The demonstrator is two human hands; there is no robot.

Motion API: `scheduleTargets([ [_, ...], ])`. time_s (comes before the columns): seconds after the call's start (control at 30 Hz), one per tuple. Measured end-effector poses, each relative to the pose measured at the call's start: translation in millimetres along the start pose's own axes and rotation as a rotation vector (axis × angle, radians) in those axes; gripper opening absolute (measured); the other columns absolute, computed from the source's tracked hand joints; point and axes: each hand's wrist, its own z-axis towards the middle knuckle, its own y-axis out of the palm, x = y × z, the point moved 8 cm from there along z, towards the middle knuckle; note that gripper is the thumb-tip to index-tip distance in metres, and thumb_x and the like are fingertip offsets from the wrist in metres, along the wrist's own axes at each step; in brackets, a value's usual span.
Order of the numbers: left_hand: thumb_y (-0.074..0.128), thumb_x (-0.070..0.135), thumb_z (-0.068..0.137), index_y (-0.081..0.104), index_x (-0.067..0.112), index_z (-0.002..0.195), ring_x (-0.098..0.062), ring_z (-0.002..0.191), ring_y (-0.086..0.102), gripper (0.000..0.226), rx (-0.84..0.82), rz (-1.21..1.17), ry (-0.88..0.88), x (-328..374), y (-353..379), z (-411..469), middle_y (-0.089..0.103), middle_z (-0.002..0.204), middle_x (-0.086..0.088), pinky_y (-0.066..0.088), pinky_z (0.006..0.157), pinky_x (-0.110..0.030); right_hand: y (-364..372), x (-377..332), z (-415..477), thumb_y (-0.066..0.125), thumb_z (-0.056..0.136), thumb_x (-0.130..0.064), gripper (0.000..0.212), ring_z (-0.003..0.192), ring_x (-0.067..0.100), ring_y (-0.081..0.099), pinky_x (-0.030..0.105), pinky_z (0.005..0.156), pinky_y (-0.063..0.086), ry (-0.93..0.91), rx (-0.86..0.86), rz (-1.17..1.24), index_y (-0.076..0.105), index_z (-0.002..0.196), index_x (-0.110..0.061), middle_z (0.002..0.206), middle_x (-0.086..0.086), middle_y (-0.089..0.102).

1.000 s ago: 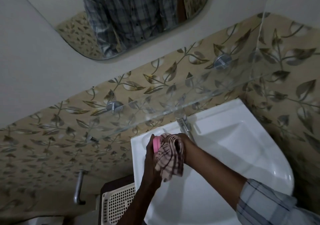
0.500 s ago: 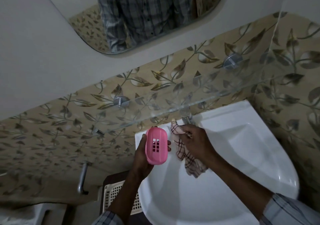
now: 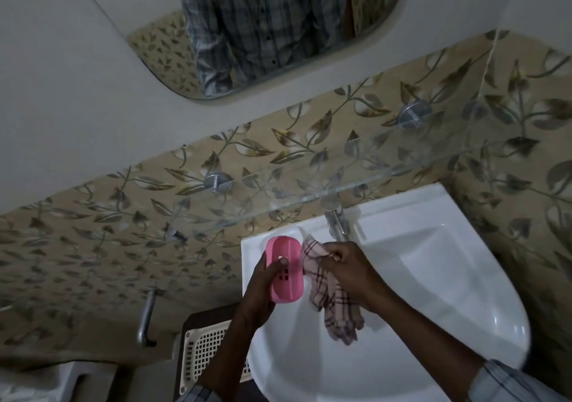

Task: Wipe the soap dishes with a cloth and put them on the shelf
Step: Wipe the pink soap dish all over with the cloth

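Scene: a person stands at a white washbasin [image 3: 433, 278] beneath a glass shelf [image 3: 309, 185] fixed to leaf-patterned tiles.
Left hand [image 3: 263, 284]: grip closed around a pink soap dish [image 3: 284, 268], thumb across its slotted face, held upright over the basin's back-left corner.
Right hand [image 3: 346, 271]: grip bunched on a checked cloth [image 3: 334, 305], which touches the dish's right edge and hangs into the basin.
Stage: wiping appears under way; the shelf carries no dish yet.
Risk: a damp, smooth dish could slip from the one-handed hold; lifting it could knock the shelf's front edge just above.
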Motion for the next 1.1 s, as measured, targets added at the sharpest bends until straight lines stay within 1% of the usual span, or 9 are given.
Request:
scheduleTargets([
  [0.23, 0.07, 0.019, 0.078, 0.08, 0.03, 0.089, -0.011, 0.074, 0.068, 0.018, 0.214, 0.396, 0.288, 24, 1, -15, 0.078, 0.083, 0.002, 0.053, 0.068, -0.026, -7, -26, -4, 0.051, 0.094, -0.002, 0.043, 0.104, -0.002, 0.062, 0.001, 0.084, 0.043, -0.139, 0.15, -0.175, 0.063, 0.129, -0.023, 0.117, -0.012, 0.066],
  [0.33, 0.066, 0.018, 0.079, 0.074, 0.025, 0.069, -0.008, 0.061, 0.062, 0.015, 0.268, 0.474, 0.386, 37, 20, -23, 0.073, 0.066, 0.004, 0.05, 0.059, -0.027, 48, -45, -24, 0.043, 0.092, 0.004, 0.054, 0.142, 0.013, 0.034, 0.026, 0.119, 0.023, -0.397, -0.004, -0.416, 0.048, 0.142, -0.015, 0.149, 0.0, 0.045],
  [0.47, 0.06, 0.012, 0.083, 0.065, 0.004, 0.065, -0.016, 0.056, 0.052, 0.02, 0.378, 0.413, 0.453, 45, 23, -34, 0.064, 0.057, -0.012, 0.045, 0.052, -0.037, 67, -40, -27, 0.057, 0.079, 0.009, 0.079, 0.15, 0.025, 0.002, 0.046, 0.123, 0.003, -0.508, -0.015, -0.622, 0.029, 0.149, -0.014, 0.16, 0.003, 0.019],
  [0.57, 0.061, 0.006, 0.084, 0.063, 0.018, 0.059, -0.014, 0.055, 0.051, 0.029, 0.427, 0.42, 0.474, 46, 20, -40, 0.061, 0.056, 0.001, 0.042, 0.053, -0.034, 74, -47, -26, 0.047, 0.093, -0.003, 0.052, 0.147, 0.028, 0.025, 0.048, 0.119, 0.025, -0.413, 0.102, -0.479, 0.037, 0.145, -0.003, 0.155, 0.012, 0.03],
  [0.67, 0.057, 0.009, 0.087, 0.058, 0.011, 0.06, -0.014, 0.059, 0.05, 0.027, 0.494, 0.371, 0.486, 43, 11, -43, 0.057, 0.059, -0.004, 0.041, 0.054, -0.036, 99, -48, -32, 0.015, 0.099, -0.026, 0.054, 0.151, 0.02, 0.007, 0.036, 0.123, 0.002, -0.424, -0.007, -0.592, 0.026, 0.151, -0.015, 0.162, 0.004, 0.011],
  [0.8, 0.066, -0.001, 0.078, 0.072, 0.008, 0.07, -0.012, 0.059, 0.053, 0.014, 0.446, 0.294, 0.469, 43, 13, -45, 0.065, 0.06, 0.002, 0.044, 0.054, -0.029, 77, -47, -17, 0.041, 0.095, -0.001, 0.054, 0.15, 0.024, 0.014, 0.028, 0.121, 0.007, -0.327, 0.102, -0.477, 0.033, 0.149, -0.006, 0.16, 0.009, 0.022],
  [0.9, 0.061, 0.001, 0.075, 0.062, 0.004, 0.062, -0.009, 0.054, 0.042, 0.014, 0.461, 0.334, 0.505, 50, 12, -45, 0.053, 0.053, 0.002, 0.035, 0.051, -0.029, 93, -48, -16, 0.031, 0.093, -0.029, 0.06, 0.148, 0.026, 0.02, 0.04, 0.122, 0.014, -0.367, 0.085, -0.644, 0.034, 0.149, -0.007, 0.157, 0.014, 0.03],
  [1.0, 0.067, 0.005, 0.072, 0.077, 0.016, 0.076, -0.009, 0.057, 0.059, 0.015, 0.453, 0.25, 0.526, 56, 10, -51, 0.07, 0.062, 0.001, 0.049, 0.053, -0.024, 74, -29, -14, 0.043, 0.086, -0.054, 0.046, 0.102, 0.02, 0.066, 0.039, 0.085, 0.049, -0.354, 0.119, -0.689, 0.061, 0.12, -0.028, 0.109, 0.007, 0.068],
  [1.1, 0.072, 0.006, 0.075, 0.078, 0.021, 0.082, -0.012, 0.066, 0.064, 0.017, 0.424, 0.203, 0.538, 60, 14, -49, 0.072, 0.072, 0.0, 0.053, 0.06, -0.023, 59, -14, -21, 0.045, 0.084, -0.033, 0.02, 0.08, 0.016, 0.064, 0.031, 0.065, 0.048, -0.338, 0.13, -0.711, 0.05, 0.103, -0.035, 0.09, -0.006, 0.064],
])
